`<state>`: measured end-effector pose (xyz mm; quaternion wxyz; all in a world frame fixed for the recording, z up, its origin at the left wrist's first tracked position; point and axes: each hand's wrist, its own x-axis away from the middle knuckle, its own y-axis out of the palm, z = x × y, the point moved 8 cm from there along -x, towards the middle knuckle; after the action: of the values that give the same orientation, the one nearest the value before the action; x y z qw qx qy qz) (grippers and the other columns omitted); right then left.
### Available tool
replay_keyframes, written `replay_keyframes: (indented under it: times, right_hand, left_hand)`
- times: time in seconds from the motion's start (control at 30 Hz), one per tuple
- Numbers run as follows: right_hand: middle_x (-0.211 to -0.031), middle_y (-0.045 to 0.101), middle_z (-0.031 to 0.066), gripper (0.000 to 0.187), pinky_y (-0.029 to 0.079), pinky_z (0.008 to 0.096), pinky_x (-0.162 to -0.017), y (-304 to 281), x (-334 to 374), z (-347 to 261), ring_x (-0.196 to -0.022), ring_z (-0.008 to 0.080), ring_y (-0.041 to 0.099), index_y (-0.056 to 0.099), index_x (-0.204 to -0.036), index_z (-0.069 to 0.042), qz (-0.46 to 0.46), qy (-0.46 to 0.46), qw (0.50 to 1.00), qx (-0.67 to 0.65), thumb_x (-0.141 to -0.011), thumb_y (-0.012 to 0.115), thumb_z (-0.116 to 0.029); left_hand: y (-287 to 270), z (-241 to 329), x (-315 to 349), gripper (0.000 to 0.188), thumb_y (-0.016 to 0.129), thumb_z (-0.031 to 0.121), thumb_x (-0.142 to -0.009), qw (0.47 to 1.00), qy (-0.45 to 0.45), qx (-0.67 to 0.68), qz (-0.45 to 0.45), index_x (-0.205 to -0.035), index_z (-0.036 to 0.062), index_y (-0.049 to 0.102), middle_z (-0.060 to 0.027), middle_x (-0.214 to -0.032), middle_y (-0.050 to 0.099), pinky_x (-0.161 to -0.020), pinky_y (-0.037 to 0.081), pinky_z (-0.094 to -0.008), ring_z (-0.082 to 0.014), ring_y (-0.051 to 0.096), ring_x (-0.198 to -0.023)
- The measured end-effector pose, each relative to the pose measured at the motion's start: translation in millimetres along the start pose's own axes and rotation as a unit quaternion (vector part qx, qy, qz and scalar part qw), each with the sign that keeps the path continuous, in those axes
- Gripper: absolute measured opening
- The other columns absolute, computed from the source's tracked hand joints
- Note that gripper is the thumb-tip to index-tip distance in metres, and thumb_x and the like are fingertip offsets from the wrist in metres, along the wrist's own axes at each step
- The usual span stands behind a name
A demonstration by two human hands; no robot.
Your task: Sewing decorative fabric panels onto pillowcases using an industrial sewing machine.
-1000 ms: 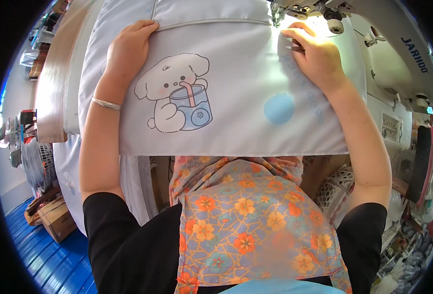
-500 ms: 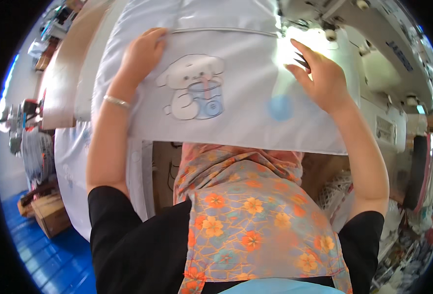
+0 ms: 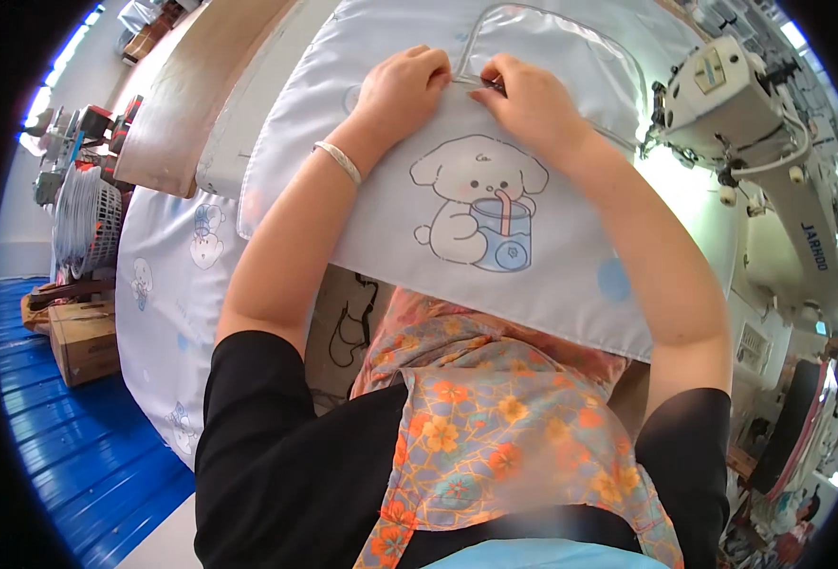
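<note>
White printed cloth (image 3: pixel 371 232) with a cartoon puppy and drink cup lies spread before me, its front edge over my lap. A grey-edged strip outlines a rounded panel (image 3: pixel 552 57) on it. At the panel's near left corner, my left hand (image 3: pixel 402 93) is closed, its fingertips pinching the cloth. Just right of it, my right hand (image 3: pixel 537 109) is closed around small dark thread snips (image 3: pixel 496 86), mostly hidden by the fingers. Its thumb and forefinger are by the strip. To the right stands a white sewing machine (image 3: pixel 770 180), its lamp lighting the cloth.
More printed cloth (image 3: pixel 167 294) hangs down at the left. Beyond it are a wooden board (image 3: pixel 191 104), a white basket (image 3: pixel 87 223) and a cardboard box (image 3: pixel 85 341) on blue flooring (image 3: pixel 68 446). The machine's head bounds the right side.
The cloth has shifted and turned, bringing the strip's corner between my hands, away from the needle area. My left hand moved right and my right hand moved left, so they are now close together.
</note>
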<state>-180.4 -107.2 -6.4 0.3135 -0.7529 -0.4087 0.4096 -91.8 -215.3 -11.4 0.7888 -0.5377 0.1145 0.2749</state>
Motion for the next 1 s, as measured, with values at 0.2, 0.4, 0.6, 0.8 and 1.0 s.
replay_keyframes:
  times: [0.2, 0.4, 0.6, 0.8, 1.0]
  right_hand:
    - [-0.088, 0.069, 0.0173, 0.025, 0.051, 0.041, -0.074, 15, -17, -1, -0.084, 0.0328, 0.066, 0.061, -0.096, 0.002, -0.016, -0.004, 1.0, -0.016, -0.086, 0.067, -0.021]
    - [-0.085, 0.068, 0.0149, 0.02, 0.05, 0.038, -0.069, -24, 26, 4, -0.076, 0.0293, 0.065, 0.06, -0.095, -0.001, -0.009, 0.039, 0.999, 0.003, -0.085, 0.067, -0.016]
    - [-0.079, 0.063, 0.0053, 0.019, 0.045, 0.0259, -0.063, -111, 177, 39, -0.071, 0.0098, 0.055, 0.06, -0.097, -0.002, 0.034, 0.248, 0.967, -0.043, -0.084, 0.07, -0.009]
    - [-0.104, 0.066, 0.0115, 0.045, 0.048, 0.0351, -0.088, -207, 380, 119, -0.097, 0.0211, 0.062, 0.057, -0.126, -0.008, 0.228, 0.457, 0.825, 0.241, -0.085, 0.07, -0.019]
    - [-0.111, 0.066, 0.0126, 0.04, 0.049, 0.0365, -0.088, -174, 336, 158, -0.099, 0.0244, 0.064, 0.055, -0.128, -0.007, 0.248, 0.345, 0.904, -0.037, -0.09, 0.063, -0.017]
  left_hand:
    - [-3, 7, 1, 0.007, 0.057, 0.012, -0.088, 1.0, 0.015, -0.016, 0.013, -0.089, 0.0076, 0.062, -0.0086, -0.09, 0.062, -0.076, 0.049, -0.0416, -0.0308, 0.06, -0.088]
    - [-16, 8, 9, 0.004, 0.057, 0.008, -0.087, 0.997, 0.024, 0.021, 0.066, -0.087, 0.0069, 0.062, -0.008, -0.089, 0.062, -0.075, 0.048, -0.0416, -0.0309, 0.06, -0.085]
    - [-31, 63, 47, 0.019, 0.064, 0.006, -0.081, 0.993, 0.068, 0.079, 0.058, -0.1, 0.0083, 0.065, -0.0091, -0.102, 0.064, -0.079, 0.049, -0.0394, -0.032, 0.06, -0.093]
    - [23, 210, 148, 0.044, 0.062, 0.019, -0.078, 0.931, 0.328, 0.016, -0.161, -0.119, 0.0031, 0.062, -0.0134, -0.127, 0.057, -0.106, 0.035, -0.0464, -0.0293, 0.049, -0.124]
    - [33, 198, 97, 0.033, 0.062, 0.017, -0.072, 0.938, 0.331, -0.084, -0.052, -0.103, 0.0035, 0.066, -0.0087, -0.114, 0.06, -0.097, 0.044, -0.0386, -0.0242, 0.055, -0.108]
